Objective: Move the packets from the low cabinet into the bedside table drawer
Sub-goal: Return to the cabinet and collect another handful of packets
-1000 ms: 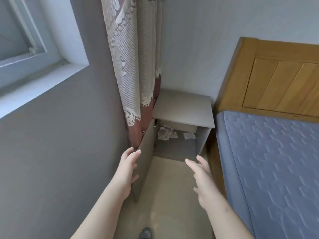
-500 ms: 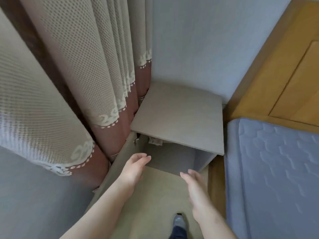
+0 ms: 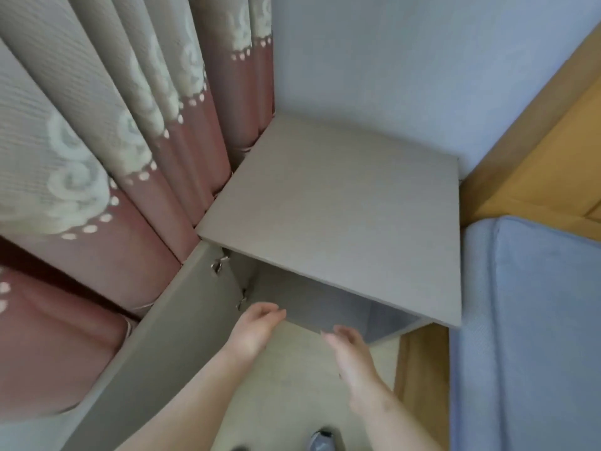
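Note:
The low grey cabinet (image 3: 344, 203) stands in the corner, seen from above, with its door (image 3: 169, 340) swung open to the left. Its flat top hides the inside, so no packets are visible now. My left hand (image 3: 257, 327) reaches toward the opening just right of the door hinges, fingers relaxed and empty. My right hand (image 3: 353, 356) is stretched out in front of the opening's lower edge, fingers straight, holding nothing.
A beige and pink curtain (image 3: 107, 151) hangs along the left, touching the open door. A blue mattress (image 3: 527, 336) and wooden headboard (image 3: 546, 164) close off the right. Beige floor (image 3: 292, 385) lies below my arms, with a shoe (image 3: 322, 439) at the bottom edge.
My view has moved closer and tilted down over the cabinet, so the packets seen earlier inside are now hidden under its top. Both hands have advanced to the opening.

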`<move>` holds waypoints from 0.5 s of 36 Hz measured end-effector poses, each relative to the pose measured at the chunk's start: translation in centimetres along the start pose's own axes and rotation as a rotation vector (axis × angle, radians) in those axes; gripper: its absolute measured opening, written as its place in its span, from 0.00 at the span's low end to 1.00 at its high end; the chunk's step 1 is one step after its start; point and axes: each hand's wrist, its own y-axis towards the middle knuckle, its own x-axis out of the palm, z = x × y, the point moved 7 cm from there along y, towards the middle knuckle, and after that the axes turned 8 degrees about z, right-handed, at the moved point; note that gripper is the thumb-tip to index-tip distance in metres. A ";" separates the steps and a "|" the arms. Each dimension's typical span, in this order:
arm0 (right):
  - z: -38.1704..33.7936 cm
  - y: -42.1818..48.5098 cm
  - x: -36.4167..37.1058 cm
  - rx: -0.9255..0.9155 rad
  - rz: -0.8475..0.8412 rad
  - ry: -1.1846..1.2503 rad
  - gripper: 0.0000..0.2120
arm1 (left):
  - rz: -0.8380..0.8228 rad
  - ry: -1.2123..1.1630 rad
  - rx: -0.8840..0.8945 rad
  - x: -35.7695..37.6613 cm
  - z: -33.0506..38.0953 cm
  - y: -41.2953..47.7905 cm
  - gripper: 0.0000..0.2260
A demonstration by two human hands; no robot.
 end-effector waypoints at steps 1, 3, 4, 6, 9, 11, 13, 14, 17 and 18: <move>0.5 1.4 0.5 -0.005 0.003 -0.003 0.09 | 0.000 0.013 0.008 0.6 -0.4 1.3 0.08; 2.1 4.1 1.5 -0.006 0.018 -0.006 0.06 | 0.001 0.036 0.011 1.7 -1.9 3.8 0.11; 3.0 5.5 2.0 -0.006 0.029 -0.013 0.06 | 0.005 0.048 0.004 2.1 -2.8 5.1 0.11; 5.1 8.5 3.2 -0.027 0.042 -0.035 0.07 | 0.008 0.071 -0.006 3.0 -5.2 7.4 0.12; 7.6 13.0 5.0 -0.080 0.046 -0.075 0.06 | 0.008 0.119 -0.001 4.1 -8.0 10.7 0.11; 9.2 16.5 6.4 -0.115 0.048 -0.108 0.07 | 0.017 0.151 0.026 4.9 -9.7 13.3 0.06; 11.0 20.4 7.7 -0.126 0.058 -0.149 0.10 | 0.036 0.163 0.057 5.6 -11.4 16.2 0.02; 11.7 22.2 8.4 -0.131 0.060 -0.170 0.11 | 0.046 0.159 0.072 6.0 -12.2 17.7 0.03; 13.5 27.5 10.0 -0.160 0.072 -0.214 0.11 | 0.053 0.171 0.126 7.3 -14.3 21.7 0.08; 13.8 29.2 10.6 -0.175 0.073 -0.213 0.12 | 0.052 0.158 0.143 7.7 -14.9 23.0 0.11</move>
